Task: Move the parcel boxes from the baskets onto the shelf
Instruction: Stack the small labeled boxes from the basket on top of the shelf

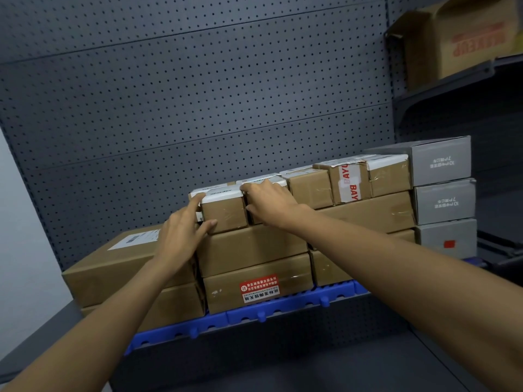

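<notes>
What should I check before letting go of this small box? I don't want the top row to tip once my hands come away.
1. Small box sits flat on the brown box below: ok.
2. Left hand steadies its left side: ok.
3. Right hand lies over the neighbouring box: ok.
4. Small box front in line with the row: ok.
5. Space behind the row: cannot tell.
6. Stack is inside the blue shelf edge: ok.
</notes>
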